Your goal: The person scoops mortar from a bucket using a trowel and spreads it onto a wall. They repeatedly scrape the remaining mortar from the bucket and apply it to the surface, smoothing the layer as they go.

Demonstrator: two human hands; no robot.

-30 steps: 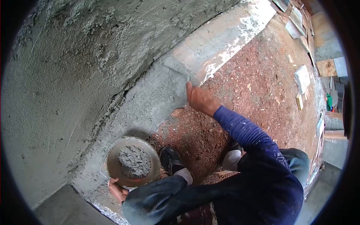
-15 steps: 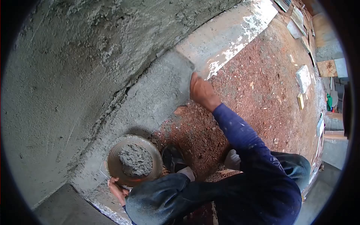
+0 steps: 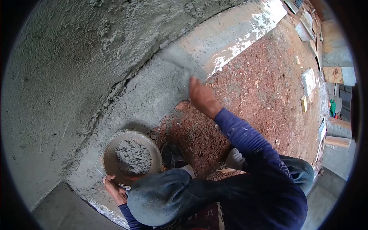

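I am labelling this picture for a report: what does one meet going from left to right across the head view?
Plastered wall → pan of mortar → right hand → red soil → pale block → wooden board.

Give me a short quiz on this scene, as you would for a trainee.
1. True or false: the left hand grips the rim of the pan.
2. What lies heaped in the pan? A) red soil B) grey mortar C) water
3. Fill in: the right hand reaches to the edge of the concrete ____ at the foot of the wall.

Key: 1 true; 2 B; 3 ledge.
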